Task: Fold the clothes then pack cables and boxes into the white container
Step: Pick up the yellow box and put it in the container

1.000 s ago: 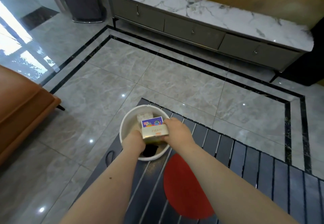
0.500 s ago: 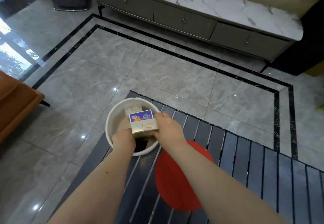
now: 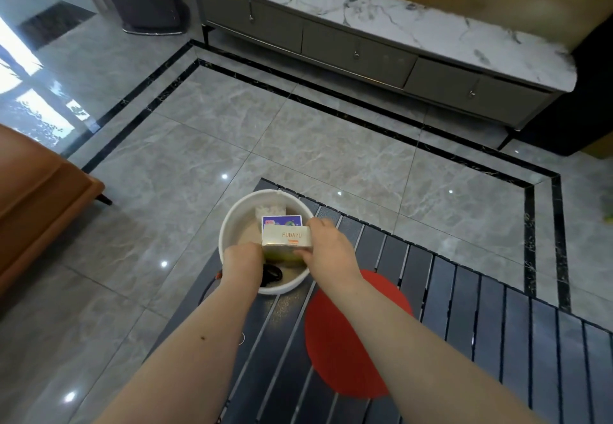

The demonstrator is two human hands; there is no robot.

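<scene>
Head view: the right hand (image 3: 326, 251) has its fingers curled round the right end of a pale box (image 3: 287, 237) printed FUDAYU, while the left hand (image 3: 242, 261) grips the box's left lower edge, its fingertips hidden behind the knuckles. The box sits tilted inside the white container (image 3: 232, 224), over a black cable (image 3: 272, 274) and against a purple-topped box (image 3: 282, 221) just beyond the fingers. The container rests on the corner of a dark slatted table (image 3: 464, 307); a red round mat (image 3: 335, 350) lies under the right forearm.

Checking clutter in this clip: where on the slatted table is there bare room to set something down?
Bare slats lie right of the red mat, toward the table edge, and between the forearms near the camera. The white container is crowded: both hands hold the gold box over other items.
</scene>
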